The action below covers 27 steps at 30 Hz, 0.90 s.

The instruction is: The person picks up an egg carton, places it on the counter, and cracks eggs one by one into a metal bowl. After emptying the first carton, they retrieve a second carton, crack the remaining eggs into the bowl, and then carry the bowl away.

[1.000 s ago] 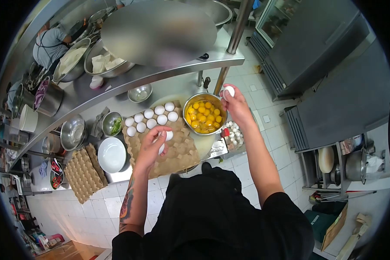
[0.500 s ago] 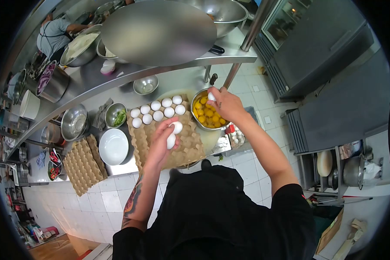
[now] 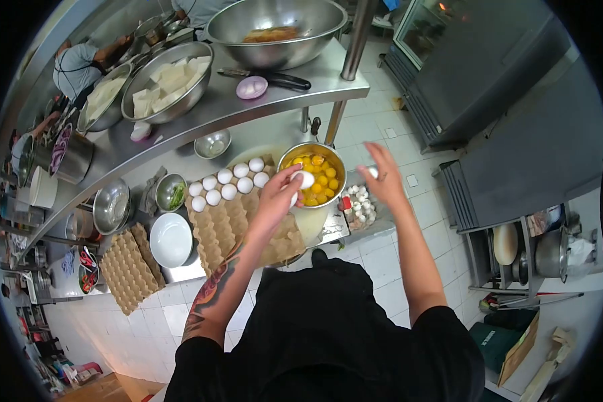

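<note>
Over the steel pot's (image 3: 344,177) near-left edge: your left hand (image 3: 275,195), closed on two eggs (image 3: 306,179). Beside the bin of shells (image 3: 362,206): your right hand (image 3: 390,182), fingers spread, a white piece (image 3: 373,172) by the thumb; whether gripped, you cannot tell. Inside the pot: many yolks (image 3: 323,180). Best handling: light, even hold on both eggs; shell bits well away from the yolks.

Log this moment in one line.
left hand: holding eggs at pot of yolks | right hand: fingers spread, white piece by thumb | egg tray: partly filled
</note>
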{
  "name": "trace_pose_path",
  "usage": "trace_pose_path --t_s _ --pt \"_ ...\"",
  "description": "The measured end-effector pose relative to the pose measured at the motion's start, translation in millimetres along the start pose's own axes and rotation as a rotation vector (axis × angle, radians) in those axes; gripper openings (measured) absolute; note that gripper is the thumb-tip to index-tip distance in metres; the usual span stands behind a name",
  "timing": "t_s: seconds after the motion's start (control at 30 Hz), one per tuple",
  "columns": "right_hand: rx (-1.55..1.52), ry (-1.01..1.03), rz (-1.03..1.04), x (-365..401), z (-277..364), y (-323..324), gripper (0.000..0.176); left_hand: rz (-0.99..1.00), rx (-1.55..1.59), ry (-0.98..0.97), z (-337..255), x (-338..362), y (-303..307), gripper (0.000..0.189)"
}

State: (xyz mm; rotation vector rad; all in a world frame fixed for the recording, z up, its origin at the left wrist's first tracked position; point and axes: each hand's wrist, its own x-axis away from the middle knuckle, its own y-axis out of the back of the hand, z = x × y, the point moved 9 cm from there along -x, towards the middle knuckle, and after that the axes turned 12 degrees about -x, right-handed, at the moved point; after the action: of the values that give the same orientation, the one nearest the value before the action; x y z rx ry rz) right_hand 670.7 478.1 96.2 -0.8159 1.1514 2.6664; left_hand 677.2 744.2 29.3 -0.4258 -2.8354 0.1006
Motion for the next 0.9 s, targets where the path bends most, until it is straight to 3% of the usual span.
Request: trace_pose_path --t_s 0.03,0.1,0.2,0.23,0.27,0.33,0.37,0.43,0.47,0.53,0.6,0.67,0.73,0.8,0.83,0.87,0.9 --pt "-0.439 -0.173 0.068 -2 21 -15 0.059 -0.006 -0.124 -0.032 -4 -8 -9 0.048" --pt "-0.819 -0.248 0.272 1 54 -51 0.057 0.006 -0.258 -0.086 -11 -19 -27 0.059" --pt "-0.867 -0.192 0.368 -10 45 -78 0.051 0.019 -0.297 -0.064 -20 -20 -33 0.058" --pt "-1.078 -0.34 0.365 -10 21 -90 0.045 0.016 -0.297 -0.069 -21 -20 -29 0.058" --pt "-1.079 -0.333 0.371 -18 12 -86 0.045 0.005 -0.256 -0.064 -18 -16 -20 0.054" --pt "-1.228 -0.702 0.064 -24 -37 -78 0.043 -0.012 -0.214 -0.057 -14 -9 -2 0.05" --pt "-1.228 -0.703 0.072 -33 -46 -88 0.043 -0.021 -0.152 -0.061 -12 -4 6 0.048" --pt "-1.296 -0.726 -0.488 -37 -87 -78 0.04 -0.037 -0.085 -0.066 -10 6 17 0.047" --pt "-1.296 -0.726 -0.482 -38 -82 -81 0.04 -0.034 -0.07 -0.055 -12 14 19 0.045" --pt "-1.393 -0.801 -0.172 -46 -61 -110 0.037 -0.033 -0.056 -0.051 -11 27 28 0.043" --pt "-1.302 -0.81 -0.202 -38 -49 -88 0.035 0.001 -0.04 -0.095 -11 44 38 0.042" --pt "-1.5 -0.74 -0.267 -34 -30 -72 0.034 -0.043 -0.024 -0.062 -13 61 53 0.042" --pt "-1.499 -0.769 -0.224 -27 -17 -77 0.032 -0.07 -0.014 -0.012 -6 72 63 0.041" --pt "-1.224 -0.599 0.041 -36 3 -91 0.032 -0.071 -0.035 -0.036 -8 74 68 0.043" --pt "-1.032 -0.613 0.06 -34 3 -98 0.028 -0.066 -0.037 -0.038 -9 75 68 0.043" --pt "-1.031 -0.612 0.058 -34 5 -103 0.028 -0.058 -0.028 -0.054 -11 76 67 0.041" --pt "-0.843 -0.45 0.091 -40 14 -102 0.028 -0.051 -0.018 -0.069 -13 78 67 0.04"
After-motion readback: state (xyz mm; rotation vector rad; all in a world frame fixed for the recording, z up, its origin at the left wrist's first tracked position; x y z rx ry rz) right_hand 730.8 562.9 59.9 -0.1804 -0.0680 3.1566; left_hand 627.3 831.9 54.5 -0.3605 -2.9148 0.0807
